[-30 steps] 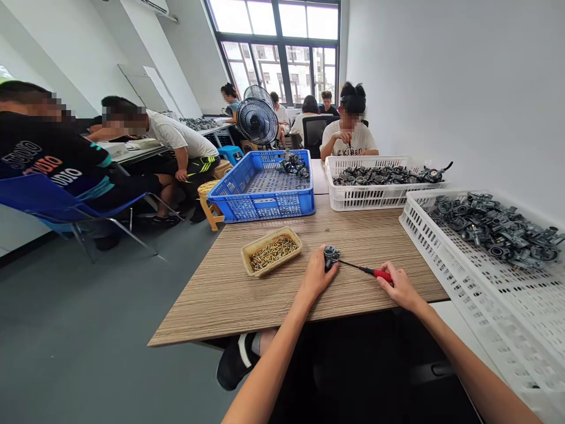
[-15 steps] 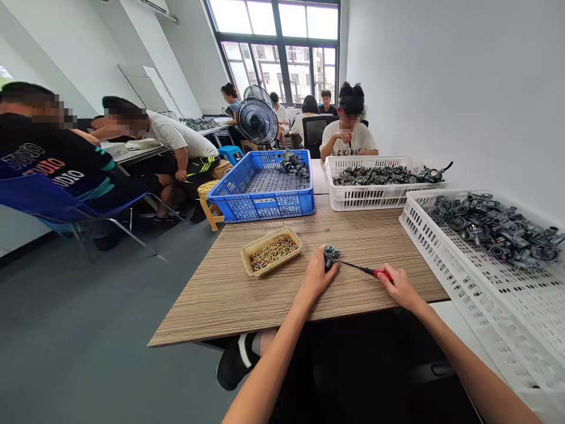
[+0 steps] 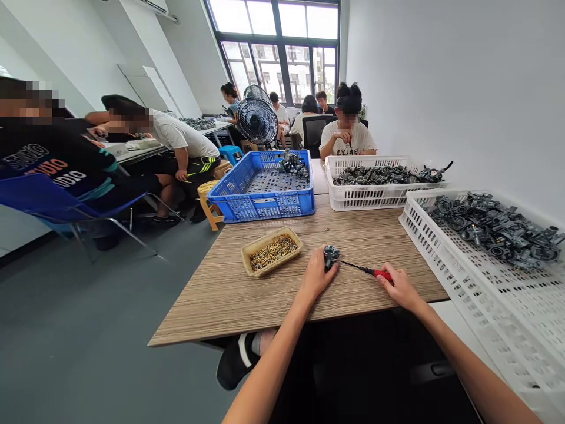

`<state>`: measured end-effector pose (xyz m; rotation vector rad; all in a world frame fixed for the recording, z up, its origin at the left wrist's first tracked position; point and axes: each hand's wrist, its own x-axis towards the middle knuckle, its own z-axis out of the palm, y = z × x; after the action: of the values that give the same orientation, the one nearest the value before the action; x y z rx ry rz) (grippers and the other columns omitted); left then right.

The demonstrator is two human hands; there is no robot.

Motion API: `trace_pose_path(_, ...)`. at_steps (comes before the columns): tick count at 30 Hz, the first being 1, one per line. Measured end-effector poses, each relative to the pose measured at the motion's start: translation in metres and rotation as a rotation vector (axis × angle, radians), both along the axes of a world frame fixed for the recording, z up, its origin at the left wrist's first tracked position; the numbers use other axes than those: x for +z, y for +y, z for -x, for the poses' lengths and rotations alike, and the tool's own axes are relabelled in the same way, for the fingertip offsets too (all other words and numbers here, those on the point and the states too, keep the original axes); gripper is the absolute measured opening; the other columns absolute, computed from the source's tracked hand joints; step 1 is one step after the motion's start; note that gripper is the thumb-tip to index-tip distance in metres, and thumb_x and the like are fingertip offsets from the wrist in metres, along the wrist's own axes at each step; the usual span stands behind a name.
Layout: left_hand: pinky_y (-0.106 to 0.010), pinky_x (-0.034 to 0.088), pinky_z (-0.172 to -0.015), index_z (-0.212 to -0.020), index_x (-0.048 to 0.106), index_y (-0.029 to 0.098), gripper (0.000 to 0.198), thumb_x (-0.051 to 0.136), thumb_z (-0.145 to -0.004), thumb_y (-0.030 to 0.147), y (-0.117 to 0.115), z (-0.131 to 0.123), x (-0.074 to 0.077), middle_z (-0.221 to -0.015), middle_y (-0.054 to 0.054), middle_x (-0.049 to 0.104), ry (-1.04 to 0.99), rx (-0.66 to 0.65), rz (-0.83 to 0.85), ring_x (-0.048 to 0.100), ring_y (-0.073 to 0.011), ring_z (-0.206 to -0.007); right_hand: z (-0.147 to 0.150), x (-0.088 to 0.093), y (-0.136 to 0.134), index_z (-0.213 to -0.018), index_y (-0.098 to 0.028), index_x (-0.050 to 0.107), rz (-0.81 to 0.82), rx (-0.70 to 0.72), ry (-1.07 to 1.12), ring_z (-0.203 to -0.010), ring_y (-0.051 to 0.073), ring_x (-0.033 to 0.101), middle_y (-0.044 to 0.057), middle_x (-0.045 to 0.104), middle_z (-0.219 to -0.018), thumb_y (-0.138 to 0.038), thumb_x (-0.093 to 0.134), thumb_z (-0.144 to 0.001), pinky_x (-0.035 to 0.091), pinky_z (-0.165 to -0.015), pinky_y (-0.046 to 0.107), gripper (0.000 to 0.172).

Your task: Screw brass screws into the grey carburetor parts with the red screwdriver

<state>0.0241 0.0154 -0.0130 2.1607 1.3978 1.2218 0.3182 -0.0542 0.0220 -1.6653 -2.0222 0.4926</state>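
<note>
My left hand (image 3: 316, 274) is wrapped round a small grey metal part (image 3: 331, 255) on the wood-grain table (image 3: 247, 303). The red handle of a screwdriver (image 3: 382, 275) is gripped in my right hand (image 3: 401, 287). Its dark shaft points left, and the tip meets the right side of the metal part; the exact contact point is too small to make out. Left of my left hand lies a beige tray (image 3: 245, 262) holding many brass-coloured screws.
A blue crate (image 3: 273, 206) with a few metal parts stands at the table's back. Behind right is a white crate (image 3: 375, 198) full of parts; another white crate (image 3: 435, 247) is at the right. A person (image 3: 348, 138) sits opposite.
Both my hands, the metal part and the screwdriver look almost unmoved. At the far left, a seated person in black has shifted slightly.
</note>
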Motion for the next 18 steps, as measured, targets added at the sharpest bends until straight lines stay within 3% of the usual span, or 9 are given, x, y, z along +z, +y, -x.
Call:
trace_pose_path(11, -0.052, 0.051, -0.113, -0.148, 0.043, 0.021, 0.058, 0.065, -0.096, 0.034, 0.0002, 0.0005, 0.0002, -0.134, -0.015, 0.066, 0.004, -0.006, -0.006, 0.063, -0.0313, -0.128, 0.0011, 0.0037, 0.0002, -0.094, -0.026, 0.057, 0.000, 0.041, 0.008, -0.073, 0.023, 0.062, 0.002, 0.071, -0.081, -0.052, 0.041, -0.105, 0.046, -0.090, 0.041, 0.032)
trace_pose_path(18, -0.052, 0.051, -0.113, -0.149, 0.043, 0.021, 0.060, 0.066, -0.095, 0.032, -0.0001, -0.0001, 0.0004, -0.134, -0.015, 0.066, 0.005, -0.004, -0.004, 0.063, -0.0315, -0.129, -0.0006, 0.0002, -0.0011, -0.104, -0.028, 0.059, -0.009, -0.010, -0.002, -0.081, 0.027, 0.063, 0.004, 0.075, -0.088, -0.051, 0.055, -0.098, 0.049, -0.087, 0.042, 0.024)
